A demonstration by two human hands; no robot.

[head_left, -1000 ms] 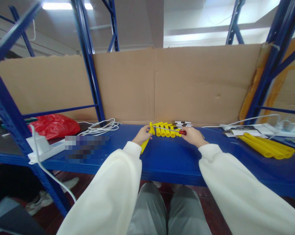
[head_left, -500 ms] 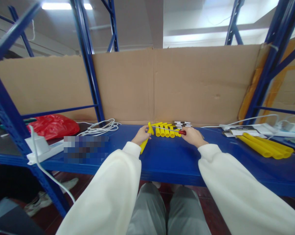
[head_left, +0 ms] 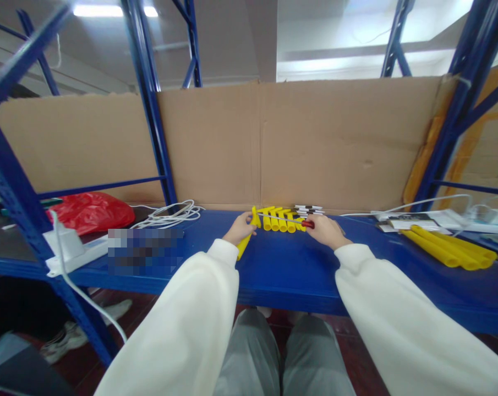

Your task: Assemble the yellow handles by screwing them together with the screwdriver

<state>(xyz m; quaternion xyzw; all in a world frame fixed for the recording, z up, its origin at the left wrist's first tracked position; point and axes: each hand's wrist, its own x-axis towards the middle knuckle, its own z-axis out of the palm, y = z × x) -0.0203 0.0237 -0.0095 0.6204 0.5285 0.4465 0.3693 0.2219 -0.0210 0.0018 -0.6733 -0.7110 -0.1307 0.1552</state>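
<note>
My left hand (head_left: 241, 229) is closed around a yellow tube-shaped piece (head_left: 244, 246) with a flared yellow top, held tilted above the blue shelf. In my right hand (head_left: 327, 231) is a screwdriver (head_left: 309, 224) with a red handle. Its long metal shaft points left, and the tip reaches the top of the yellow piece; the exact contact is too small to make out. Behind the shaft, several more yellow tube pieces (head_left: 282, 224) lie side by side in a row. Small black-and-white items (head_left: 309, 209) lie just behind that row.
On the right lie several long yellow tubes (head_left: 447, 247) beside papers and white cables. To the left are a white power strip (head_left: 77, 254), a coiled white cable (head_left: 176, 212) and a red plastic bag (head_left: 94, 212). A cardboard panel (head_left: 315, 143) stands along the back, between blue posts.
Both hands keep nearly the same position and hold on the yellow piece and the screwdriver. The whole view has shifted very slightly.
</note>
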